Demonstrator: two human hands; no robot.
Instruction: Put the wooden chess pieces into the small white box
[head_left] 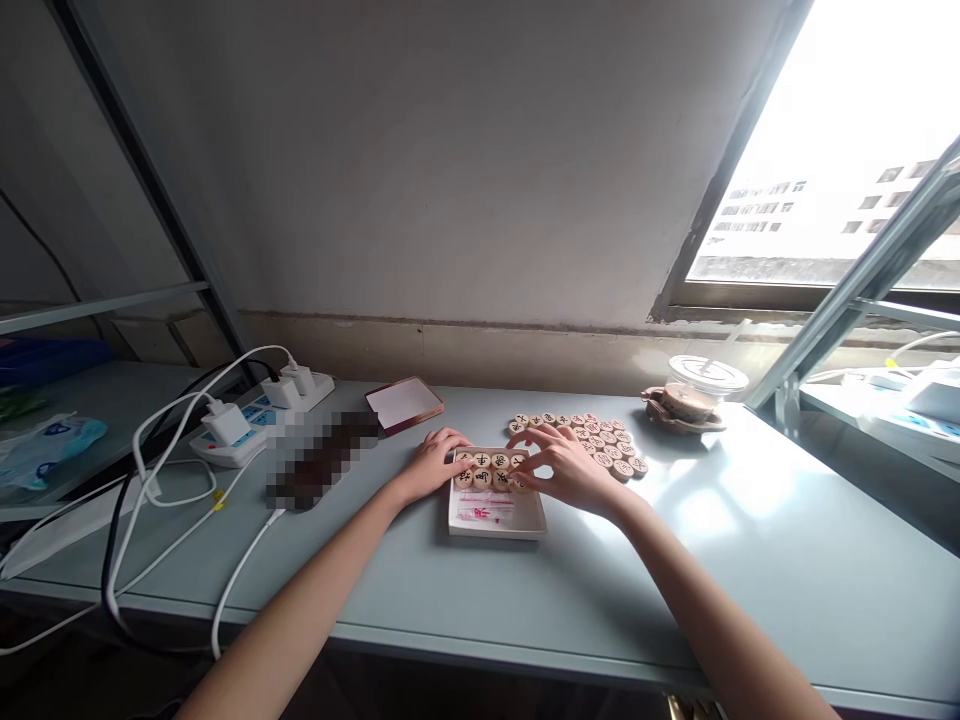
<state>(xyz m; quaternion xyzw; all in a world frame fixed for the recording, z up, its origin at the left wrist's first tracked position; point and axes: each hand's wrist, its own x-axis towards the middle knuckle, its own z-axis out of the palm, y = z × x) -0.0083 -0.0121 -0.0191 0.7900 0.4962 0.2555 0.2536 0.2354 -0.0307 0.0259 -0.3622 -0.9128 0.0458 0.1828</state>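
A shallow white box lies on the desk in front of me. Two rows of round wooden Chinese chess pieces with black characters fill its far half. Pink-printed clear plastic shows in the near half. My left hand grips the box's far left corner, thumb at the rim beside the pieces. Over the right end of the rows, my right hand has thumb and forefinger closed on a chess piece, which they partly cover. More loose pieces, red and black, lie flat just beyond the right hand.
The box lid rests behind my left hand. Left of it are a pixelated dark object, a power strip with plugs, and white cables. A lidded plastic cup stands on a brown holder at back right.
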